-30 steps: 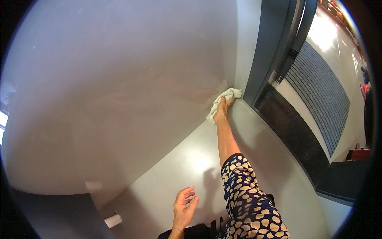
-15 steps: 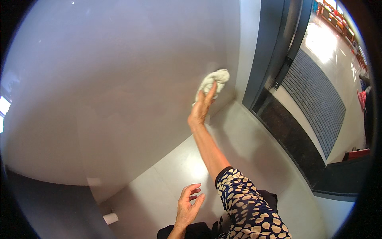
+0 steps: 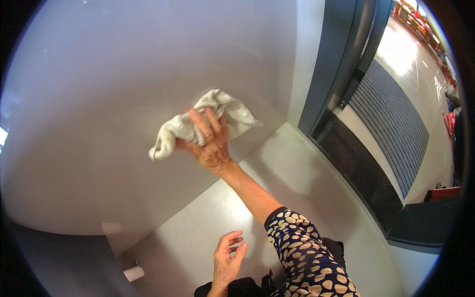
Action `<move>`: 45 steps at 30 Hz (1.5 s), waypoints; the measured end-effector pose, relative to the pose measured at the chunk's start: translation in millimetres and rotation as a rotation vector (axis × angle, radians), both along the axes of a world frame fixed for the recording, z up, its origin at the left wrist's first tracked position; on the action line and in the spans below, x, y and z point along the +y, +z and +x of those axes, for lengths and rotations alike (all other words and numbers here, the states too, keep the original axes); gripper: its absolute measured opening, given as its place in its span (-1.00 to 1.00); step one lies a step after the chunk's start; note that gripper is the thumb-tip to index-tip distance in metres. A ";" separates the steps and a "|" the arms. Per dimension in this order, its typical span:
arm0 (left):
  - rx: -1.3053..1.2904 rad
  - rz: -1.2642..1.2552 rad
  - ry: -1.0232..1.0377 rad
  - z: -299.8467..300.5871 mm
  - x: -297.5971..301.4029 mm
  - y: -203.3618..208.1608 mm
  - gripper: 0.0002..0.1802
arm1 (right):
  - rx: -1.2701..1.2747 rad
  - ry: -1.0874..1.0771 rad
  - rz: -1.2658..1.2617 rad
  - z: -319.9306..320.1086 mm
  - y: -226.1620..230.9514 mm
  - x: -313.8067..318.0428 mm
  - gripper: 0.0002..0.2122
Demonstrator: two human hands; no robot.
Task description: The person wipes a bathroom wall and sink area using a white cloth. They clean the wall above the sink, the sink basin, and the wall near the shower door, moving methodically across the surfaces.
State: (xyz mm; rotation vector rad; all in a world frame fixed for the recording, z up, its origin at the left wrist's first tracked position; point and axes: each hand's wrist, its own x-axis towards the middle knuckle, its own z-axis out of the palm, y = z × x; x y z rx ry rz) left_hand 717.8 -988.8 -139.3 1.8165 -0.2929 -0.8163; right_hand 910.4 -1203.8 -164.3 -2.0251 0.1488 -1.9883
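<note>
My right hand presses a crumpled whitish cloth against the smooth grey wall. Its fingers lie over the cloth, which bunches out on both sides of them. The arm, in a dark sleeve with pale spots, stretches up from the lower right. Low in the middle, my left hand hangs over the floor with nothing in it. Its fingers are loosely curved and apart from the thumb.
To the right stands a dark door frame with a black threshold. Beyond it lies a ribbed grey mat. A white roll-shaped object is at the lower left, beside a dark curved surface. Pale floor meets the wall.
My right hand has slid the cloth leftward along the wall, away from the corner by the door frame. The cloth is now more spread out. My left hand has barely moved.
</note>
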 end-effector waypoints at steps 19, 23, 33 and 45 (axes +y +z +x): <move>-0.041 0.118 0.030 -16.9 38.2 -2.6 -0.64 | -0.203 0.140 1.720 -38.6 -151.9 -87.7 -0.35; -0.055 0.129 0.033 -19.4 34.2 15.8 -0.63 | -0.396 0.286 1.859 -38.6 -151.3 -65.3 -0.33; -0.043 0.114 -0.040 -7.3 3.4 51.0 -0.61 | -0.421 0.340 1.718 -28.5 -32.1 -63.1 -0.37; -0.030 0.098 -0.040 -2.9 -10.3 40.5 -0.60 | 0.122 0.049 0.173 -7.4 32.9 35.0 -0.46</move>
